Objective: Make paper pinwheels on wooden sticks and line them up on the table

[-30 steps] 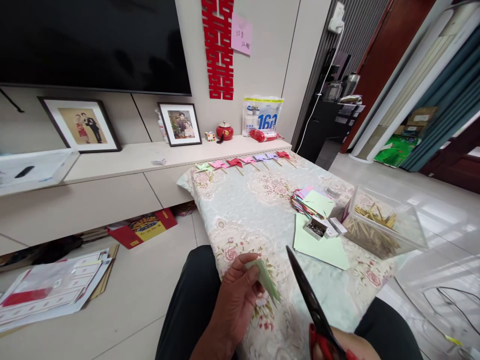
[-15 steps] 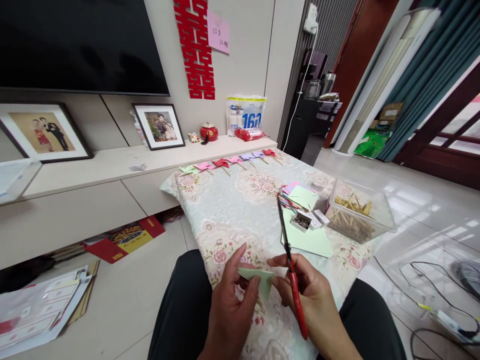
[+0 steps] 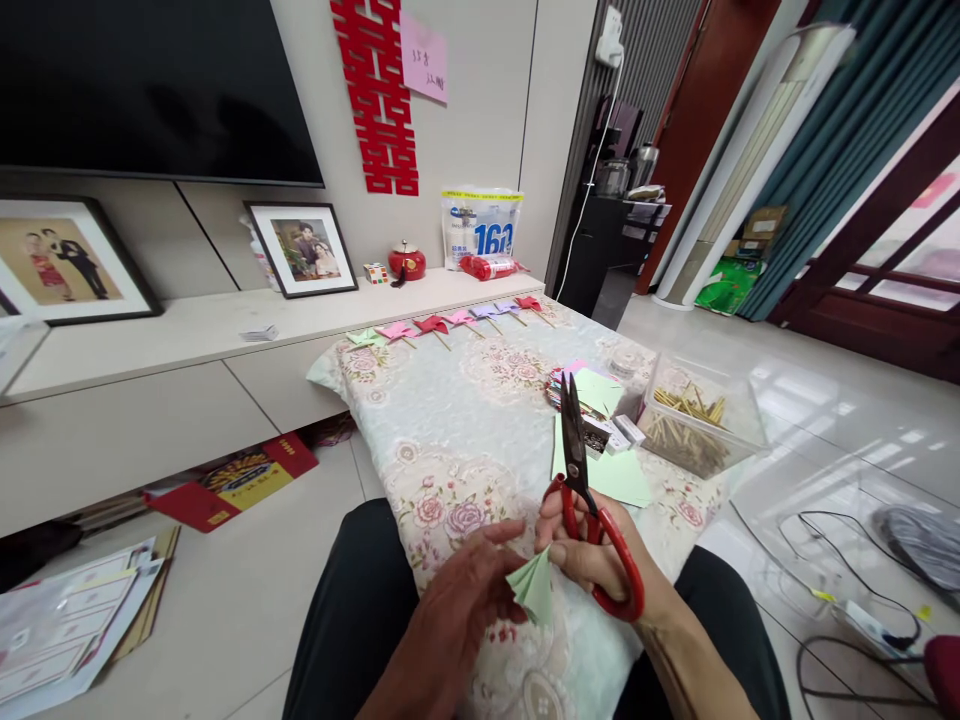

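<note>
Here, closest to me, my left hand (image 3: 457,610) and my right hand (image 3: 592,555) meet over my lap, above the near edge of the low table covered with a pale floral cloth (image 3: 450,430). My left hand pinches the small folded piece of light green paper (image 3: 534,588) between the thumb and the fingers, and the paper fans out downward from the pinch. My right hand touches the same paper from the other side with its fingertips, and at the same time it is closed around the red-handled scissors with dark blades (image 3: 589,500). The blades are together and point up and away from me, the red loops are beside my palm.

A little farther on the cloth, just behind the scissors' tips, lies a flat sheet of light green paper (image 3: 611,478). On it stands a small open box of pins or staples (image 3: 600,438); I cannot tell which. Behind it is a stack of coloured paper squares (image 3: 592,385), and to the right of it a clear plastic container with thin wooden sticks (image 3: 694,425).

At the far edge of the table a row of small paper pinwheels in green, pink, red and purple (image 3: 442,325) lies in a line. Beyond it is the long beige shelf (image 3: 187,335) with two framed photographs (image 3: 300,248), a small red pot (image 3: 409,262) and a white plastic bag with blue print (image 3: 480,225).
</note>
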The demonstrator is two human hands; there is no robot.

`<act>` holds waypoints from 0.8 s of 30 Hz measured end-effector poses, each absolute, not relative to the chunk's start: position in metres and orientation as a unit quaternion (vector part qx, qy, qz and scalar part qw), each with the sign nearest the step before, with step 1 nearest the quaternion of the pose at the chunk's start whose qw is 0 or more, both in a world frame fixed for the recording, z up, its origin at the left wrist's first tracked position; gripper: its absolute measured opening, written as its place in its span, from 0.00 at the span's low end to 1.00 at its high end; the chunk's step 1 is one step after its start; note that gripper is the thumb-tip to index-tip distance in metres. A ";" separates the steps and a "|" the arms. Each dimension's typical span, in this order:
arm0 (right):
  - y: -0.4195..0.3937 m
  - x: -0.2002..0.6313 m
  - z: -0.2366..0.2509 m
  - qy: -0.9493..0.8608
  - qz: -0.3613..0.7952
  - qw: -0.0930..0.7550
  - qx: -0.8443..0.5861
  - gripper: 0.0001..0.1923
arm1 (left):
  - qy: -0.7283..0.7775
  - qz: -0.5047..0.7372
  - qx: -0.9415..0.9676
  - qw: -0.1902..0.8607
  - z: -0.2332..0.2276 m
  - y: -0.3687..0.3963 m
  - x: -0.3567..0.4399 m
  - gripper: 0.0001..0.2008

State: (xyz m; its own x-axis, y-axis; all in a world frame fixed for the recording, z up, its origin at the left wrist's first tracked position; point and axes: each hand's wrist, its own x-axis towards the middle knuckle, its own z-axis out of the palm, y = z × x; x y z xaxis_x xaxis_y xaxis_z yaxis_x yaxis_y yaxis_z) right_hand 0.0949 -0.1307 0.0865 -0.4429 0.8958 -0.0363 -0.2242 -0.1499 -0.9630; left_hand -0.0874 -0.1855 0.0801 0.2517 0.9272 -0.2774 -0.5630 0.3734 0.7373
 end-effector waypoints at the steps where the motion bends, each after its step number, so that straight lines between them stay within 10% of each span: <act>1: -0.129 0.095 0.086 -0.504 0.700 0.400 -0.308 0.19 | 0.346 0.479 0.258 0.764 0.081 -0.187 -0.085 0.19; 24: -0.162 0.125 0.086 -0.497 0.692 0.370 -0.370 0.28 | 0.375 0.559 0.174 0.719 0.055 -0.174 -0.098 0.15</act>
